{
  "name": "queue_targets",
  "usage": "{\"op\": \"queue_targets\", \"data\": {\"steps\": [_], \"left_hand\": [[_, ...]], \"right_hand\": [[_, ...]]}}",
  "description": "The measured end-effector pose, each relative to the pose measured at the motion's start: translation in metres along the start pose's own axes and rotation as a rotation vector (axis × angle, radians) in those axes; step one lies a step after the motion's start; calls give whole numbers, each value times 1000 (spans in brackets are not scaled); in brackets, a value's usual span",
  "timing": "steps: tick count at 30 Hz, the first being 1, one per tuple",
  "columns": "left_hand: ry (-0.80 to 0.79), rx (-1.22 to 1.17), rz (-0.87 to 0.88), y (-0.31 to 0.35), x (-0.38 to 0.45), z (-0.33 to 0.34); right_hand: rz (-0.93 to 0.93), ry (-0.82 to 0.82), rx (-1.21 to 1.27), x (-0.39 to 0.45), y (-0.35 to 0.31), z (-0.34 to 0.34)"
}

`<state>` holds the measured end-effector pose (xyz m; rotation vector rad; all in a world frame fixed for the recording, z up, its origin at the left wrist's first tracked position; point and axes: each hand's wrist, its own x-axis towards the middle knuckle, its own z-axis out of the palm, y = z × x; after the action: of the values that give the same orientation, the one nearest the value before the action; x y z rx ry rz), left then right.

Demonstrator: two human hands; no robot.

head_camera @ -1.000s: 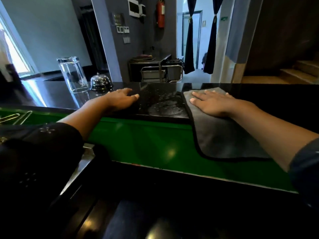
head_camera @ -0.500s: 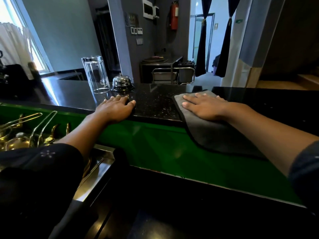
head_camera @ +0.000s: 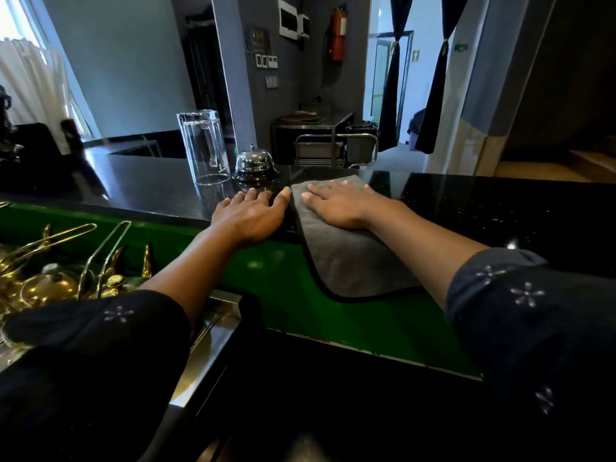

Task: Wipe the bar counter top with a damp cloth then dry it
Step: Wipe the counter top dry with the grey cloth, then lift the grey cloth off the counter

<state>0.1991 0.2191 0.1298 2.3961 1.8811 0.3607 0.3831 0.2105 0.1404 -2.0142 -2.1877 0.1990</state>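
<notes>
Cloth (head_camera: 346, 258) runs lengthwise toward the person, seemingly draping the counter (head_camera: 500, 208) edge.

The black bench (head_camera: 500, 208) carries 1 upturned glass (head_camera: 203, 148), 1 bell (head_camera: 254, 163) beside it, and a grey cloth (head_camera: 350, 258) draped over its near edge.

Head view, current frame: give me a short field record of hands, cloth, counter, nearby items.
left hand: flat on the counter edge, fingers straight, holding nothing
right hand: flat on the cloth, pressing it down
cloth: grey, on the counter, near part hanging over the green front
counter: black, glossy
glass: upside down, left of the bell
bell: beyond the left hand, apart from it
</notes>
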Motion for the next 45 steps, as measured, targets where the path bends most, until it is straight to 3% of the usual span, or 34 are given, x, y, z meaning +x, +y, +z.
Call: {"op": "queue_targets", "data": {"steps": [4,8,10,13,22,25,29,32,34,36,39,45], "left_hand": [[-13,-72,7,-2,-5,-5],[70,-178,-15,10,-18,-5],[42,-170,4,19,-26,-6],[-6,-103,16,26,-27,-4],[183,-311,67,65,-53,-14],[275,-327,17,72,-59,-16],[254,-826,-51,72,-67,-34],[195,-1056,-44,64,-81,-56],[63,-1133,-45,55,-94,-71],[-56,-1115,-35,42,-105,-85],[-104,-973,8,16,-117,-99],[53,-527,68,-26,-139,-104]], "right_hand": [[20,139,209,-20,16,-6],[212,231,128,-42,44,-18],[331,252,68,-51,55,-23],[362,253,-23,-60,58,-24],[312,289,397,-73,31,-38],[290,385,586,-85,26,-46],[248,485,845,-99,25,-59],[163,345,990,-109,19,-70],[59,214,1026,-120,13,-76],[-31,84,1005,-128,7,-80],[-67,-1,763,-132,-6,-80],[-131,38,438,-127,-45,-65]]}}
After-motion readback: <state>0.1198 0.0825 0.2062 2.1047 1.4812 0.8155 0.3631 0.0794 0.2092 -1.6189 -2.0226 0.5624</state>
